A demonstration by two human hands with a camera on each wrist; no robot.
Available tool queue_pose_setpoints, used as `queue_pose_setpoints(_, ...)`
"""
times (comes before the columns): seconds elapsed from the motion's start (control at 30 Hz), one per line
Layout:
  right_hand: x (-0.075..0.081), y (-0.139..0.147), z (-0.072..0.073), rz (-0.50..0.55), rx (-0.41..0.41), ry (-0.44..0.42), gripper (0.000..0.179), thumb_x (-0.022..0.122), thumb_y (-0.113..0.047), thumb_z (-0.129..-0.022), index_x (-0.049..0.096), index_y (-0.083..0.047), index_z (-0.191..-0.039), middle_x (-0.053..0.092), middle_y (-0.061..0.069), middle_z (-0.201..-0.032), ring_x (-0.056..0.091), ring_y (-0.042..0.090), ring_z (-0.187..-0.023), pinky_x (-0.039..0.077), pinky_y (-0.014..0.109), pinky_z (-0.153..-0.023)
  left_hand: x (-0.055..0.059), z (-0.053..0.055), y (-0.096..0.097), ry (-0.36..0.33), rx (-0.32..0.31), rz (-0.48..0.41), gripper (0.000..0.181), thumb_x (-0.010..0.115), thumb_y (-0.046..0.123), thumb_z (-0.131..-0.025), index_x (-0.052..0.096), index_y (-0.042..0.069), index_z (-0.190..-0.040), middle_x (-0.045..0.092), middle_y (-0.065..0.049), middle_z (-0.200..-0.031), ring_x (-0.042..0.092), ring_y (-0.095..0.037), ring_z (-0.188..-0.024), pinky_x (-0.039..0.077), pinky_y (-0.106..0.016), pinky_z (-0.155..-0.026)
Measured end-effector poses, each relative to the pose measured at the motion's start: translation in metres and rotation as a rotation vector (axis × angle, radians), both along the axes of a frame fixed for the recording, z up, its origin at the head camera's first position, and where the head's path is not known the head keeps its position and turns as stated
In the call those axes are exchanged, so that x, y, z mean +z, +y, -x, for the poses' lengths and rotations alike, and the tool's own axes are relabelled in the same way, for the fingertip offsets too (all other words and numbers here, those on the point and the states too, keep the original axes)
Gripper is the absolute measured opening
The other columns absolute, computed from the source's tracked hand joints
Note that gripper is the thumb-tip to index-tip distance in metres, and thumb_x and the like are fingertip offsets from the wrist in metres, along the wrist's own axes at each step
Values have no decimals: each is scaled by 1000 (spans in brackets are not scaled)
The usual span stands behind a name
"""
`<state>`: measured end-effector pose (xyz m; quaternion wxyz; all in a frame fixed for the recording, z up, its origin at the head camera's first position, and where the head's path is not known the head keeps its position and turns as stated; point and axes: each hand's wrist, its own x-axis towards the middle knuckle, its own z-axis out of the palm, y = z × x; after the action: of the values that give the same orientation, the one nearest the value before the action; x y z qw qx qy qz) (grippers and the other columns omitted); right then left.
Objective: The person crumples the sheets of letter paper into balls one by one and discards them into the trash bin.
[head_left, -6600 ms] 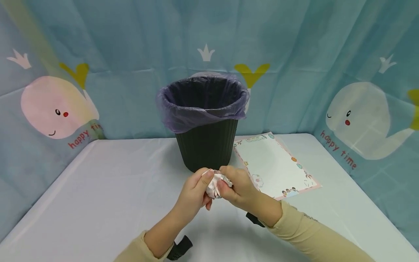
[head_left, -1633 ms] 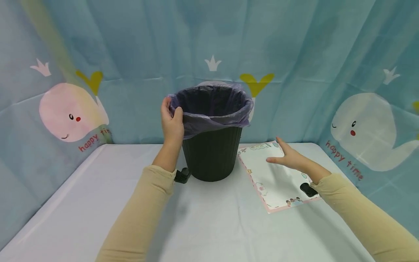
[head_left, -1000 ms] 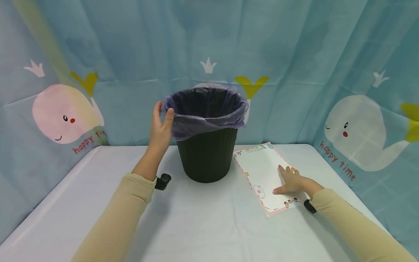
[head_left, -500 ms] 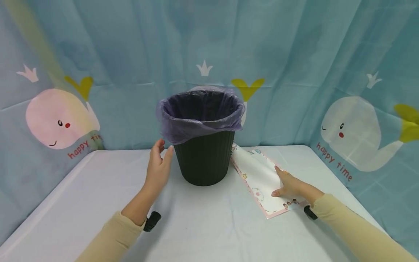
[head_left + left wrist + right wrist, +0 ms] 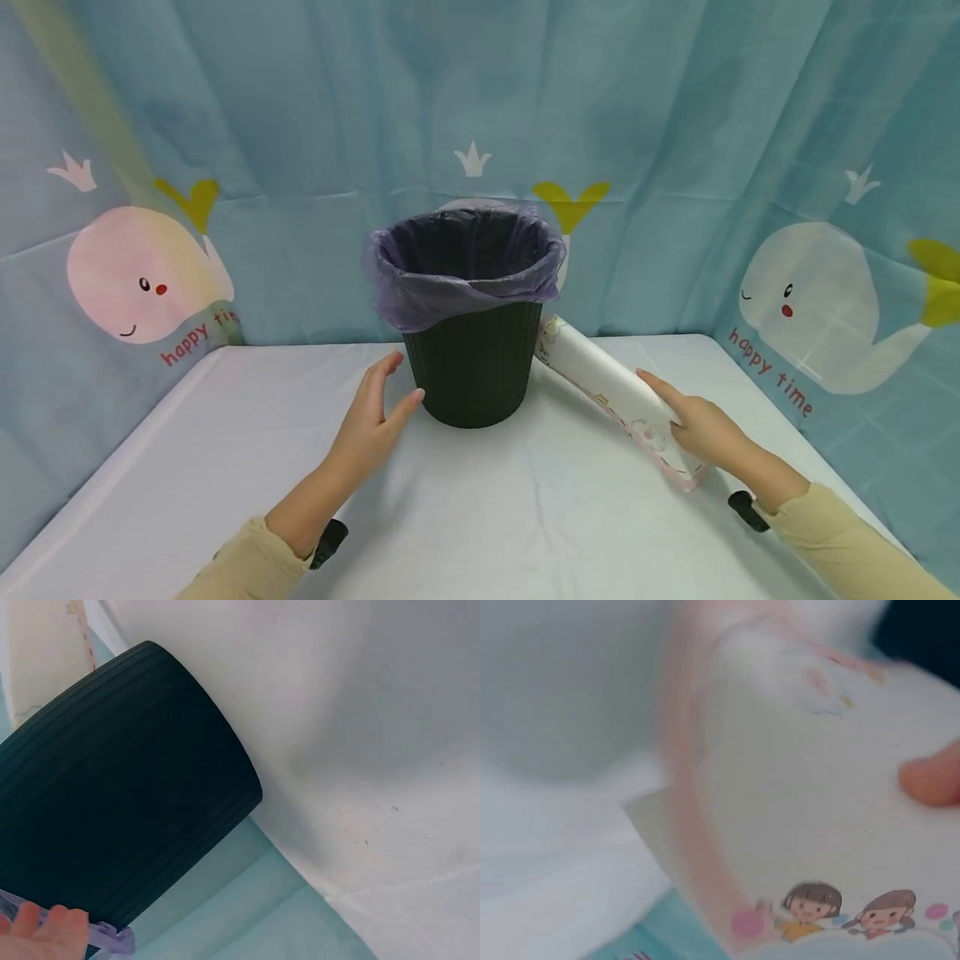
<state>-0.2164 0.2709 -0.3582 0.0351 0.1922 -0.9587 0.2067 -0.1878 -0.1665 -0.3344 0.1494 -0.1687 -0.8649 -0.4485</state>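
Observation:
My right hand [image 5: 705, 429] holds a sheet of paper [image 5: 600, 371] by its right side, and the sheet bends into a long curl above the table. The paper is white with a pink edge and cartoon drawings. In the right wrist view my thumb [image 5: 934, 778] lies over its printed face [image 5: 795, 780]; the other fingers are hidden. My left hand [image 5: 367, 429] is empty, fingers and thumb spread apart, in front of the black bin's lower left side. The ribbed bin [image 5: 472, 367] stands upright, a purple bag [image 5: 442, 300] folded over its rim.
A white cloth covers the table [image 5: 480, 517]. Behind it and at both sides hangs a blue curtain [image 5: 337, 125] printed with whales. The bin stands near the back edge, just left of the paper's far end.
The crumpled paper first held in both hands has gone from view. My left hand let go of the bin's rim and came down nearer. My right hand reached the flat sheet and raised it, curling it.

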Motion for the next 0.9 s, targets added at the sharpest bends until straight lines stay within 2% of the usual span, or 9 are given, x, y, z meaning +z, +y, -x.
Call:
queue_pose_setpoints(0.07,10,1,-10,-29,46,49,87,53,17,-83,21,-20,-154,61,30,-116,66,34,-89,52,45,-67,-3,-1,0,43,-24,29,68,61,26,-97,26,-1,-149,30,-19,-151,28,-36,-139,26,-59,-108)
queue_pose_setpoints(0.13,19,5,-19,-57,97,107,91,53,20,-80,24,-24,-154,62,25,-118,64,26,-88,51,40,-67,-4,-2,2,119,-65,76,69,64,27,-95,29,0,-148,32,-19,-151,30,-37,-137,29,-61,-106)
queue_pose_setpoints(0.2,26,8,-28,-86,147,176,96,54,21,-75,27,-28,-153,64,19,-119,62,16,-86,49,33,-66,-5,-3,6,247,-116,121,69,63,36,-95,34,-2,-145,36,-20,-148,33,-40,-136,31,-62,-104)
queue_pose_setpoints(0.33,35,8,-38,-104,279,379,98,55,23,-66,39,-27,-149,67,8,-119,58,4,-85,44,19,-66,-4,-6,16,500,-229,194,75,57,54,-92,41,-3,-139,44,-19,-143,33,-40,-136,30,-66,-100)
queue_pose_setpoints(0.47,39,-6,-38,-88,420,604,91,58,21,-61,52,-21,-141,71,1,-106,63,5,-80,44,14,-64,4,-17,29,622,-297,284,87,78,48,-78,40,2,-141,40,-14,-145,26,-39,-141,26,-75,-95)
queue_pose_setpoints(0.57,39,-25,-36,-73,502,688,88,58,20,-59,55,-19,-138,72,0,-100,65,10,-76,47,18,-60,11,-29,39,670,-264,402,103,88,45,-64,35,5,-143,35,-12,-149,23,-38,-143,23,-76,-96)
queue_pose_setpoints(0.63,39,-39,-35,-70,548,692,89,55,21,-58,54,-18,-138,71,-1,-97,66,11,-77,48,20,-58,14,-35,45,682,-221,483,108,88,49,-62,33,7,-144,33,-12,-151,22,-39,-142,23,-74,-99)
queue_pose_setpoints(0.77,37,-67,-31,-11,624,696,92,53,23,-58,52,-18,-140,70,-3,-91,64,11,-73,45,18,-53,14,-38,50,615,-117,616,108,86,54,-63,34,5,-144,35,-13,-150,22,-41,-142,25,-71,-101)
queue_pose_setpoints(0.9,37,-92,-25,152,654,712,93,51,25,-60,52,-20,-141,71,4,-96,67,15,-78,47,18,-59,8,-33,48,519,-28,633,104,87,54,-61,41,1,-138,45,-16,-141,35,-42,-135,30,-72,-97)
